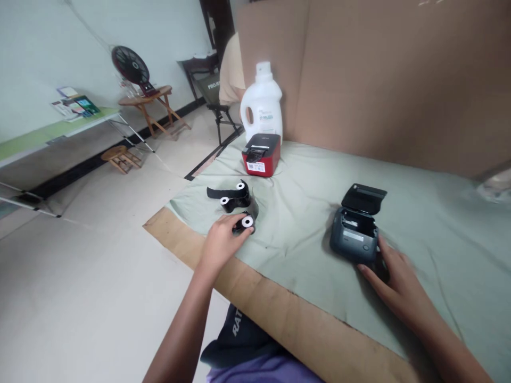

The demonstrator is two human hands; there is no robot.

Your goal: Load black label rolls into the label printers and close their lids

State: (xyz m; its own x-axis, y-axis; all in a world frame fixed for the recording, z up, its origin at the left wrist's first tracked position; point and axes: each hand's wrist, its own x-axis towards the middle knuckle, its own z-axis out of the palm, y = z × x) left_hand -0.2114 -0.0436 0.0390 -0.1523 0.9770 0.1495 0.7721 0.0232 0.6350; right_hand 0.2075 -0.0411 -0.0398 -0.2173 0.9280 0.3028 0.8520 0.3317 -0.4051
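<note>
My left hand point(223, 239) has its thumb and fingers closed around a black roll point(248, 222) with a white core, at the left of the cloth. Just behind it are two more black rolls, one point(224, 201) in front of the other point(240, 185), with a black strip trailing off to the left. My right hand point(399, 274) grips the near right corner of a small dark label printer point(353, 239). The printer's lid point(364, 199) stands raised, baring the inner compartment. Something dark under my right palm is partly hidden.
A red and black printer-like box point(261, 155) stands at the back of the green cloth point(303, 213), before a white jug point(263, 103). Brown board point(391, 80) rises behind. The table's wooden edge point(279, 298) runs close to my body. A person sits beyond the board.
</note>
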